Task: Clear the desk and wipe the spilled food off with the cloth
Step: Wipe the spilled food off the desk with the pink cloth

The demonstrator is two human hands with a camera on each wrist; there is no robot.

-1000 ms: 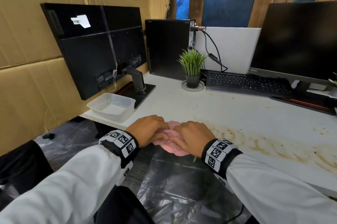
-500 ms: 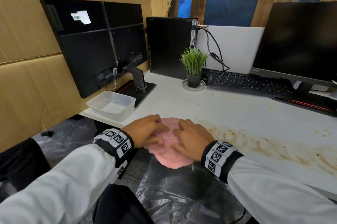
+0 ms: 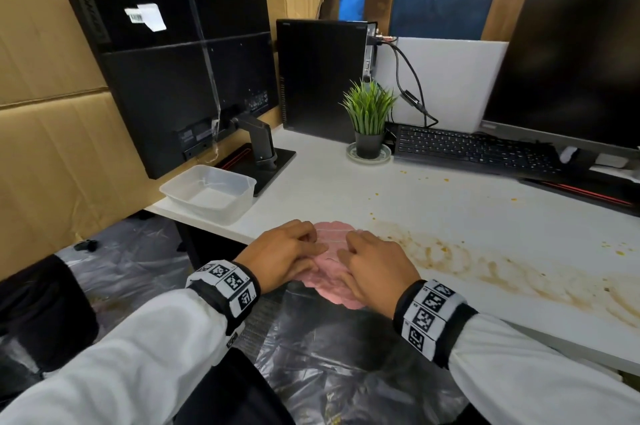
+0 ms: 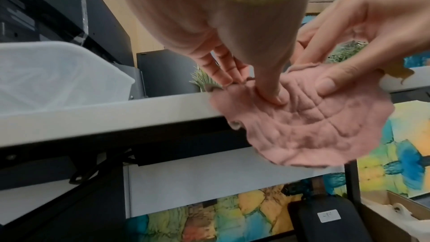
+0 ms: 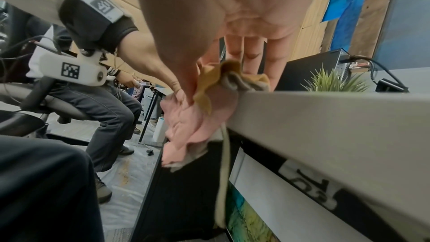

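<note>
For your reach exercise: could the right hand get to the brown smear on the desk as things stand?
Probably yes. The right hand pinches the pink cloth at the desk edge, and the smear begins just beside it, with nothing standing between.

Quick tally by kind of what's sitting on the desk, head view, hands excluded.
Monitors: 2
Desktop PC: 1
Keyboard: 1
Potted plant: 1
Clear plastic container: 1
Pink cloth: 1
Total: 7

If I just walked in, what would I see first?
Two hands, the left hand and the right hand, holding a pink cloth at the desk's front edge, where it hangs over. Right of them, a big brown smear runs across the desk. A clear tub sits at the left corner.
</note>
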